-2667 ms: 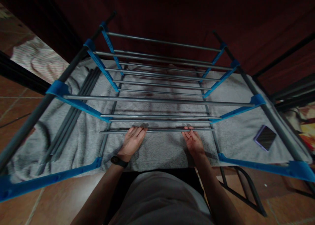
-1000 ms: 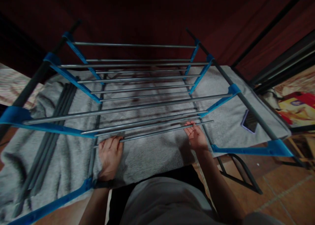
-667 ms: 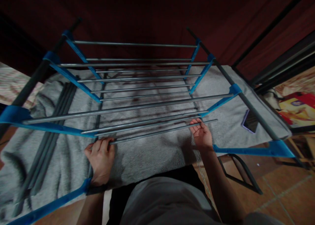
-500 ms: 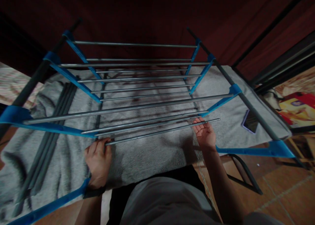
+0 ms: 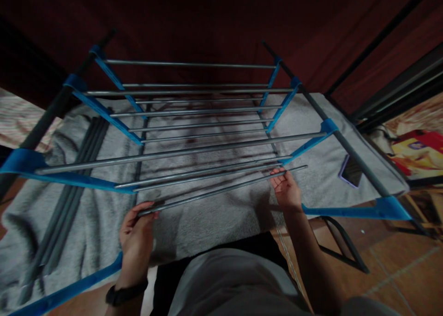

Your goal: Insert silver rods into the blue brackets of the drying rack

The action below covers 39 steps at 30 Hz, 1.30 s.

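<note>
A thin grey metal rod point(image 5: 214, 192) slants across in front of me, its right end higher in the picture. My left hand point(image 5: 137, 235) pinches its left end between thumb and fingers. Palm upward, my right hand point(image 5: 287, 192) has its curled fingers around the rod a little short of the right end. Just beyond lies the rack frame, with blue plastic side brackets point(image 5: 92, 180) and several metal crossbars point(image 5: 187, 152). Another blue bracket point(image 5: 356, 211) juts out beside my right forearm. The held rod's ends are apart from the brackets.
Beneath the rack is a grey blanket point(image 5: 194, 223). Several dark grey tubes point(image 5: 69, 200) lie on it at left. A phone point(image 5: 350, 170) rests at right, inside the rack's dark side pole point(image 5: 363, 163). A dark red curtain point(image 5: 194, 20) hangs behind.
My left hand has turned over, its fingers now opened out around the rod's end. That end has dropped slightly toward me and left. My right hand has barely shifted.
</note>
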Each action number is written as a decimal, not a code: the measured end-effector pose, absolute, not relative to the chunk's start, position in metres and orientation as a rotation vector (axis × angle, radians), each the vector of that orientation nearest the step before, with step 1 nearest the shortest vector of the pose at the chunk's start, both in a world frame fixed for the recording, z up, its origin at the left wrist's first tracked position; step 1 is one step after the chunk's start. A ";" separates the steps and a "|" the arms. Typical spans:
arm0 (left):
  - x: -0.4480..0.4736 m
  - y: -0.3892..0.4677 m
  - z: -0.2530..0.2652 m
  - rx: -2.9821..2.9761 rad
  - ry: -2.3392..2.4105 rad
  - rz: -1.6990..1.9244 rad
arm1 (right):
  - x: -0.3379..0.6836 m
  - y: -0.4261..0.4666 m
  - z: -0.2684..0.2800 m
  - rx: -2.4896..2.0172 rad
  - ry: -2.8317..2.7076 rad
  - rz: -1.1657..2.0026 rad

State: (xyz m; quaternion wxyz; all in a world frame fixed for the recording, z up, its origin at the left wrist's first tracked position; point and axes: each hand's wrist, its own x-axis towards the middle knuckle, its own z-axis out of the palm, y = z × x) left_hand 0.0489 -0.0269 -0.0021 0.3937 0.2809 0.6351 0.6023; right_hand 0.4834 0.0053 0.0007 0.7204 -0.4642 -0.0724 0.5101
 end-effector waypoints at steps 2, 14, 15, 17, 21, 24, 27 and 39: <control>0.050 -0.026 0.000 0.526 1.515 1.576 | 0.482 0.005 0.002 -1.021 -0.178 1.143; 0.050 -0.022 0.002 0.277 1.544 1.741 | 0.498 0.008 0.004 -1.042 -0.132 1.029; 0.051 -0.022 0.003 0.263 1.557 1.750 | 0.500 0.008 0.004 -1.033 -0.132 1.015; 0.054 -0.021 0.004 0.233 1.591 1.761 | 0.504 0.007 0.003 -1.016 -0.123 0.992; 0.058 -0.018 0.006 0.228 1.618 1.767 | 0.514 0.004 0.002 -0.974 -0.091 0.950; 0.059 -0.017 0.006 0.236 1.640 1.780 | 0.521 0.003 0.001 -0.963 -0.071 0.917; 0.062 -0.018 0.006 0.273 1.667 1.795 | 0.524 0.003 0.002 -0.987 -0.042 0.923; 0.057 -0.016 0.048 0.457 1.706 1.824 | 0.518 0.004 -0.009 -1.031 0.072 0.992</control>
